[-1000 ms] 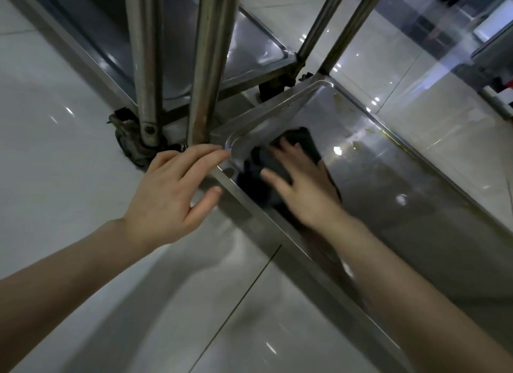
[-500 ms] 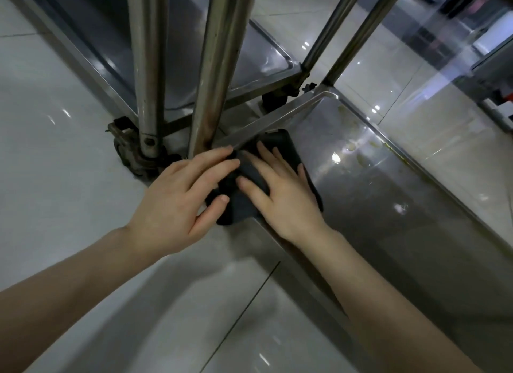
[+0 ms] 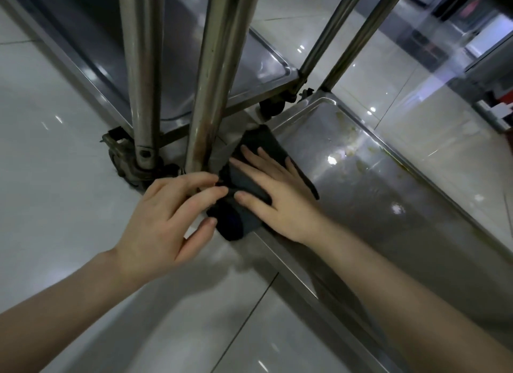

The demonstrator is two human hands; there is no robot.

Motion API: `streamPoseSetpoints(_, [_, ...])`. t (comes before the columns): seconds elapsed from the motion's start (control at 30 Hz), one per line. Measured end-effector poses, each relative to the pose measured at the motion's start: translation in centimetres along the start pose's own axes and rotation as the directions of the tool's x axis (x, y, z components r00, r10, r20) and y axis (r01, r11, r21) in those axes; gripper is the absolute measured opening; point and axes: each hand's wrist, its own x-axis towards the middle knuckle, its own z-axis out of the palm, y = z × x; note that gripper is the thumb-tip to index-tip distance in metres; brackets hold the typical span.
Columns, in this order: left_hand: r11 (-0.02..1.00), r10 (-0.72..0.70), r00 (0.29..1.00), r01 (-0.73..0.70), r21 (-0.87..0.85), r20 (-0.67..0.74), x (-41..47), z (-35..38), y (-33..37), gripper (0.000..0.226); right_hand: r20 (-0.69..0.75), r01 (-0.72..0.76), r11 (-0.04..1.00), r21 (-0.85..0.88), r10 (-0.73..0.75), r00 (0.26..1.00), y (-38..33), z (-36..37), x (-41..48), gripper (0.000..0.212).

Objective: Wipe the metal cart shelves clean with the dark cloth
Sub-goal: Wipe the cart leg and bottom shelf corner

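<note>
Though inside shelf [image 3: 388, 206] earlier, cloth [image 3: 244, 223] now astride rim [image 3: 294, 116] under both hands' [image 3: 155, 220] [image 3: 283, 203] straight fingers [image 3: 249, 173].

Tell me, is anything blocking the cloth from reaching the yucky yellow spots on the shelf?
No, nothing visible does. The right hand presses the dark cloth flat on the shelf, and only bare metal lies between it and the yellowish smears.
</note>
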Motion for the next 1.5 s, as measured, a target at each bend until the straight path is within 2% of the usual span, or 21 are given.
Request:
streamPoseSetpoints(0.07, [1.000,0.005,0.999,-0.005,0.010,0.041,-0.3,0.2,0.1,0.034,-0.008,-0.001,1.000,-0.007,0.001,1.000,1.0,-0.5,0.9,0.057])
streamPoseSetpoints(0.13, [1.000,-0.001,0.997,-0.001,0.031,0.076,-0.4,0.2,0.1,0.034,-0.073,-0.185,0.982,-0.032,0.182,0.981,3.7,-1.3,3.6,0.056])
streamPoseSetpoints(0.2, [0.999,-0.006,0.996,0.002,0.048,0.087,-0.6,0.2,0.3,0.034,-0.104,-0.435,0.901,0.011,0.433,0.895,6.6,-2.4,6.6,0.055])
streamPoseSetpoints(0.27, [0.999,-0.001,0.996,-0.004,0.048,0.095,-0.7,0.0,0.3,0.034,-0.098,-0.583,0.811,0.044,0.585,0.805,8.4,-2.8,8.4,0.055])
streamPoseSetpoints(0.33, [0.999,0.011,0.994,-0.016,0.045,0.105,-0.5,-0.3,0.1,0.034,-0.080,-0.562,0.827,0.026,0.562,0.823,7.7,-2.8,8.6,0.055])
streamPoseSetpoints(0.43, [1.000,-0.004,0.997,0.003,0.006,0.082,0.0,-0.4,0.4,0.034,-0.055,-0.316,0.948,-0.043,0.314,0.948,2.7,-1.8,4.0,0.056])
streamPoseSetpoints(0.5, [0.999,-0.019,0.998,0.021,-0.026,0.059,0.5,0.1,1.1,0.034,-0.032,-0.155,0.988,-0.005,0.155,0.987,-1.3,-0.6,-1.4,0.057])
streamPoseSetpoints(0.57, [0.998,-0.009,0.997,0.013,-0.057,0.070,1.3,0.9,2.1,0.035,-0.007,-0.127,0.991,0.047,0.128,0.992,-3.4,0.2,-6.0,0.060])
streamPoseSetpoints(0.63, [0.995,0.009,0.994,0.002,-0.102,0.106,2.3,1.6,3.1,0.037,0.011,-0.203,0.978,0.050,0.202,0.979,-1.9,-0.4,-7.2,0.060])
streamPoseSetpoints(0.73, [0.997,-0.014,0.974,0.032,-0.076,0.227,4.2,2.7,4.4,0.043,-0.045,-0.434,0.901,-0.025,0.433,0.900,4.2,-2.4,-4.7,0.055])
streamPoseSetpoints(0.8, [0.999,-0.046,0.945,0.045,0.011,0.323,4.9,3.2,5.1,0.048,-0.095,-0.628,0.778,0.010,0.626,0.774,7.9,-3.7,-2.6,0.056])
streamPoseSetpoints(0.87, [0.994,-0.100,0.928,0.074,0.085,0.359,5.1,3.4,5.7,0.052,-0.127,-0.735,0.677,0.039,0.733,0.668,9.4,-3.9,-1.8,0.057])
streamPoseSetpoints(0.9, [0.990,-0.129,0.929,0.102,0.096,0.346,5.2,3.4,5.8,0.053,-0.132,-0.739,0.673,0.033,0.736,0.664,9.1,-3.6,-1.8,0.058])
streamPoseSetpoints(1.0, [0.977,-0.212,0.929,0.208,0.044,0.304,5.7,3.4,6.3,0.051,-0.123,-0.639,0.769,0.002,0.634,0.763,4.9,-2.5,-5.5,0.056])
streamPoseSetpoints(1.07, [0.973,-0.225,0.926,0.229,0.023,0.303,6.3,3.6,7.0,0.050,-0.168,-0.572,0.820,-0.017,0.562,0.810,0.6,-1.2,-10.7,0.057])
streamPoseSetpoints(1.1, [0.978,-0.206,0.928,0.208,0.029,0.311,6.4,3.8,7.4,0.049,-0.187,-0.570,0.821,-0.009,0.559,0.808,-1.6,-0.7,-13.5,0.060])
streamPoseSetpoints(1.2, [0.992,-0.123,0.902,0.118,0.037,0.415,7.1,5.5,8.9,0.045,-0.126,-0.654,0.755,0.035,0.653,0.747,-3.4,-0.5,-18.7,0.067])
streamPoseSetpoints(1.27, [0.994,-0.109,0.870,0.106,0.034,0.481,7.9,7.0,9.9,0.048,-0.126,-0.733,0.680,0.005,0.728,0.674,-0.3,-1.5,-18.1,0.062])
streamPoseSetpoints(1.37, [0.994,-0.098,0.849,0.108,0.011,0.519,8.4,8.9,11.6,0.052,-0.147,-0.828,0.556,0.073,0.827,0.543,7.0,-4.2,-13.9,0.056])
streamPoseSetpoints(1.47, [0.997,-0.048,0.815,0.006,0.075,0.578,7.6,9.7,12.2,0.056,-0.051,-0.866,0.492,0.094,0.871,0.489,12.4,-6.4,-11.0,0.059])
streamPoseSetpoints(1.5, [0.996,-0.049,0.811,-0.004,0.090,0.583,7.6,9.6,12.1,0.057,-0.060,-0.869,0.485,0.093,0.874,0.482,12.8,-6.4,-11.0,0.060])
